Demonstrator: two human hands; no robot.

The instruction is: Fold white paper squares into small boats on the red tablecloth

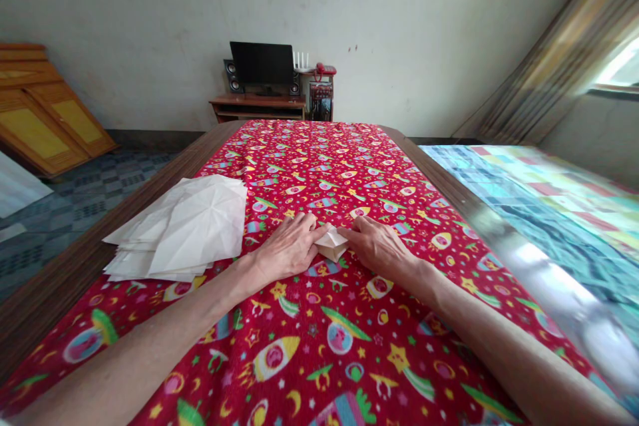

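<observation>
A small folded piece of white paper (331, 243) lies on a red patterned tablecloth (319, 346). My left hand (289, 249) rests on the cloth at its left edge, fingers pressed together on the paper. My right hand (379, 246) comes in from the right, fingertips pinching the paper's other side. Both forearms stretch forward over the cloth. A stack of creased white paper sheets (182, 229) lies to the left of my left hand.
The cloth covers a wooden table (60, 279). A bed with a colourful checked cover (549, 213) stands at the right. Against the far wall is a low desk (259, 106) with a monitor, speakers and a red phone. A wooden cabinet (44, 116) leans at far left.
</observation>
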